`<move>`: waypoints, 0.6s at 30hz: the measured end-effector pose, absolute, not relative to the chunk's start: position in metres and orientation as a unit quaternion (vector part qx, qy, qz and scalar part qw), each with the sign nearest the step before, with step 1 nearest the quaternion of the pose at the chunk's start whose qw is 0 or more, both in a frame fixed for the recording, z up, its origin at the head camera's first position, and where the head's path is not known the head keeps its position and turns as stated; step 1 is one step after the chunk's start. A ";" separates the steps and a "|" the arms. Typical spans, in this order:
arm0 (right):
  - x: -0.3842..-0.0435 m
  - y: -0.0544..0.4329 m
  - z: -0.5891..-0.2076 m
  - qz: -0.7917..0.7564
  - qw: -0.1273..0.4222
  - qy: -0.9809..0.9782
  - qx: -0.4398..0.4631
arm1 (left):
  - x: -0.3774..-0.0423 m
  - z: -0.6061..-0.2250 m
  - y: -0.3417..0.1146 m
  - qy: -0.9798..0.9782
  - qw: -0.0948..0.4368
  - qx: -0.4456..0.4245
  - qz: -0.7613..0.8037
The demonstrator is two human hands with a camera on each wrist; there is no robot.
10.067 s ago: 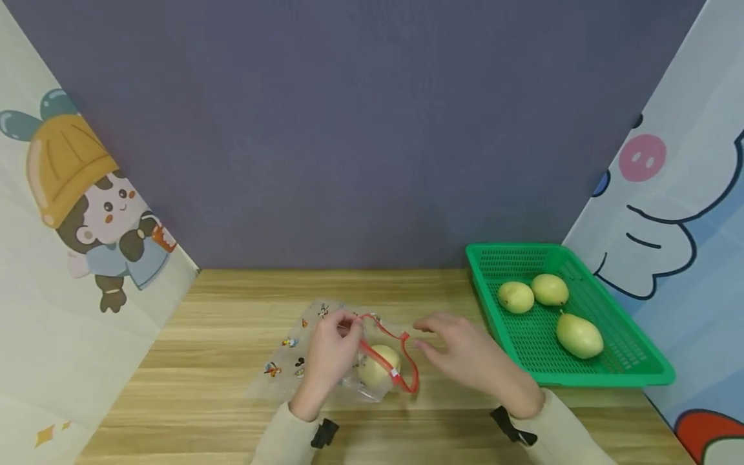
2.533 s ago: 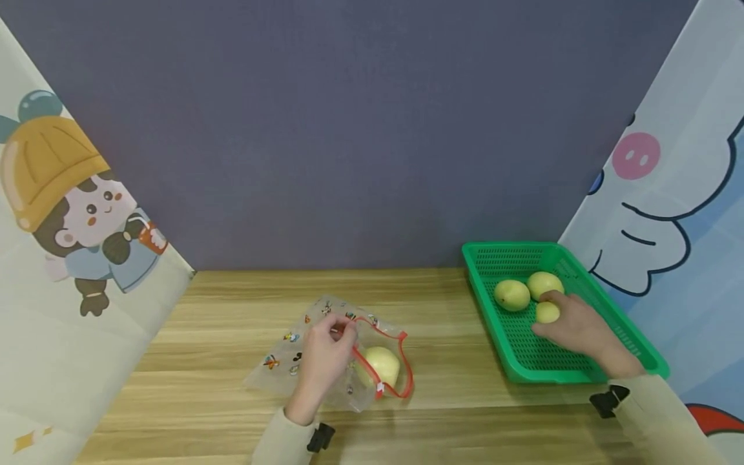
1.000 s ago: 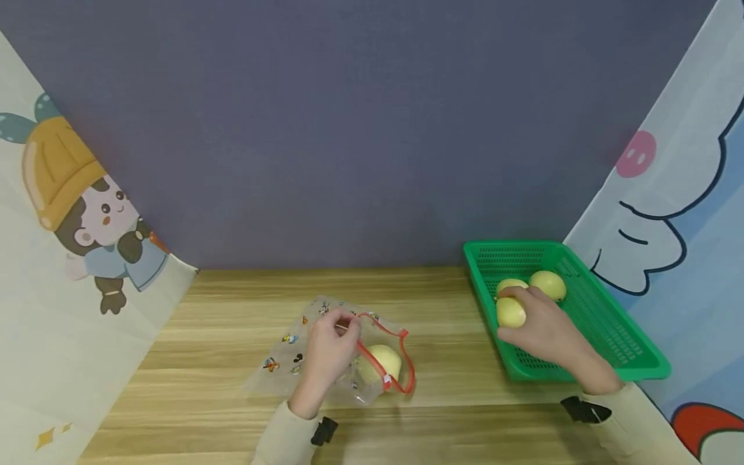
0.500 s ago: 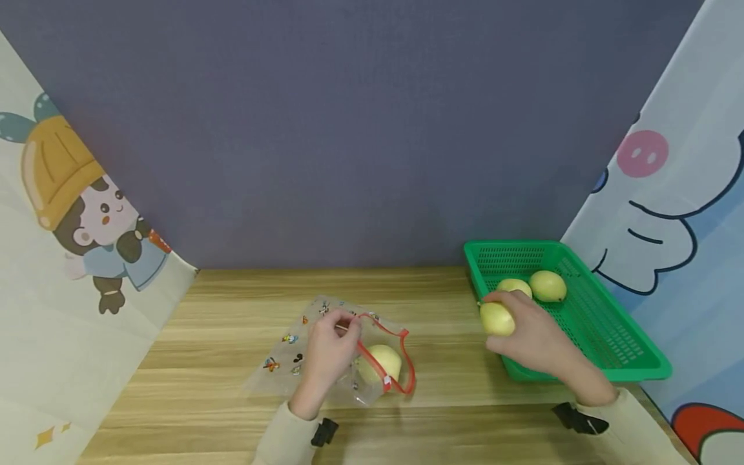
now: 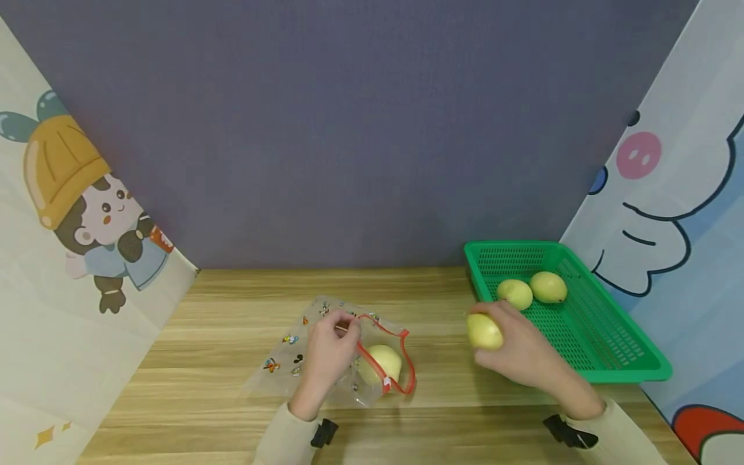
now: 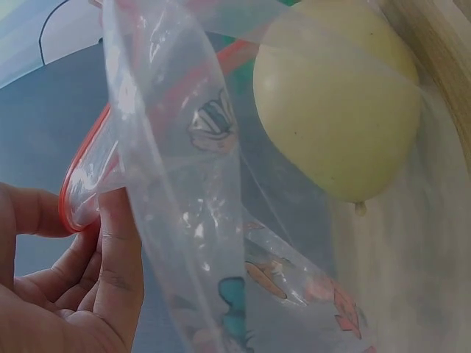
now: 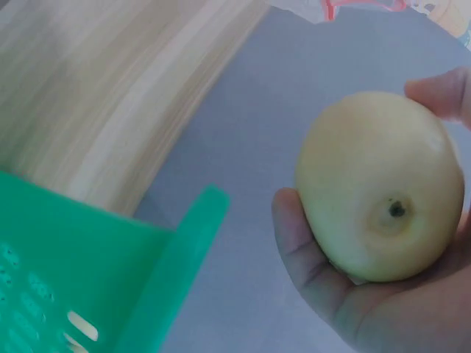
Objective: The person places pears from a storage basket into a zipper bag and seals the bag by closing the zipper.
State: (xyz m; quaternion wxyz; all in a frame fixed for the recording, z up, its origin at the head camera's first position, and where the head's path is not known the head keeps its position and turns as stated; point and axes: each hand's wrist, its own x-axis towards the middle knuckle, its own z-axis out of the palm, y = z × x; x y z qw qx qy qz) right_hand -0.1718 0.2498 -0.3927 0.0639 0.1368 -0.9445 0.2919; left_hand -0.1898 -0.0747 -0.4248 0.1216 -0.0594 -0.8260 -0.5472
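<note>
My left hand (image 5: 330, 349) pinches the red-edged mouth of a clear zip bag (image 5: 279, 378) printed with small cartoon figures. The bag's mouth gapes toward the right, and one pale yellow pear (image 5: 380, 365) lies inside it. In the left wrist view, thumb and finger hold the red rim beside that bagged pear (image 6: 335, 103). My right hand (image 5: 517, 345) grips another pear (image 5: 484, 332) above the table, just left of the green basket. Its dark blossom end shows in the right wrist view, where fingers and thumb wrap the held pear (image 7: 353, 169).
A green plastic basket (image 5: 651, 349) stands on the right of the wooden table (image 5: 215, 310). Two pears lie in it, a left one (image 5: 515, 294) and a right one (image 5: 548, 287). A dark grey panel (image 5: 349, 142) rises behind, with cartoon-printed sheets at both sides.
The right hand has taken a pear from the basket, lifted it over the left rim and carried it left toward the bag. The left hand stays at the bag's mouth.
</note>
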 end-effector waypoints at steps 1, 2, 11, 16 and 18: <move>-0.171 0.249 -0.394 0.291 0.064 -0.945 0.137 | -0.190 -0.425 -0.075 -0.826 0.121 -0.059 -0.547; -0.171 0.248 -0.395 0.291 0.063 -0.945 0.138 | -0.190 -0.425 -0.075 -0.827 0.122 -0.058 -0.546; -0.169 0.239 -0.403 0.294 0.057 -0.942 0.152 | -0.191 -0.426 -0.074 -0.821 0.133 -0.072 -0.551; -0.168 0.236 -0.408 0.297 0.062 -0.938 0.166 | -0.191 -0.427 -0.075 -0.822 0.128 -0.067 -0.551; -0.167 0.234 -0.411 0.296 0.063 -0.938 0.170 | -0.190 -0.426 -0.075 -0.823 0.127 -0.064 -0.549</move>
